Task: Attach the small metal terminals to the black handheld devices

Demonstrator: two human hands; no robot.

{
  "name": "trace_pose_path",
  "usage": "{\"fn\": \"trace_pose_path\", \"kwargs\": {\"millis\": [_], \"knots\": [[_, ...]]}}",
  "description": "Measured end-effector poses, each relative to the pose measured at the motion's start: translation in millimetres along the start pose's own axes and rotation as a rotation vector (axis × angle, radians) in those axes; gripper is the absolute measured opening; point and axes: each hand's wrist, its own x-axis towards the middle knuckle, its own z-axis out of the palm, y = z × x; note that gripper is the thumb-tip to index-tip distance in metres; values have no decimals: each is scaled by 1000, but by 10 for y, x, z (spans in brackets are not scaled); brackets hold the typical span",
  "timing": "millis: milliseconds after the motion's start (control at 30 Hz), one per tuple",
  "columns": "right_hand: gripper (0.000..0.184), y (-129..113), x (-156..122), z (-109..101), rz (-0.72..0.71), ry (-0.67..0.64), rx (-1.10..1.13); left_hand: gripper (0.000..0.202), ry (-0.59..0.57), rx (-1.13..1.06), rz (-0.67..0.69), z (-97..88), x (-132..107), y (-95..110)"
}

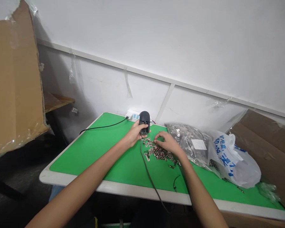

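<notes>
My left hand is closed around a black plastic housing with a rounded top and an open slotted recess. The thumb presses on the recess, and a grey cable hangs from below this hand and runs over the table's front edge. Beside it, over a heap of small shiny metal pieces, my right hand has thumb and forefinger pinched together. Whatever is between those fingertips is too small to make out.
A green-topped table carries a clear bag of metal parts with a white label and a white plastic bag at the right. A power strip with a black cord lies against the wall. Cardboard stands left.
</notes>
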Motion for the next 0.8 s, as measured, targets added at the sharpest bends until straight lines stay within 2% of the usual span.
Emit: {"fn": "trace_pose_path", "kwargs": {"millis": [67,167,300,500,667,800], "knots": [[8,-5,26,104,-44,32,-43,45,-7,42,-10,17,-10,-17],[6,16,59,237,-32,27,-76,44,-19,101,-27,44,-21,-46],[7,30,75,303,-21,-3,-64,44,-12,106,-33,62,-29,-65],[15,-22,54,301,-59,-32,-87,41,65,49,-14,52,-38,-41],[13,-9,49,225,-79,23,-4,45,174,4,60,32,1,-16],[13,-12,41,123,-26,55,42,46,169,17,71,19,27,-21]]}}
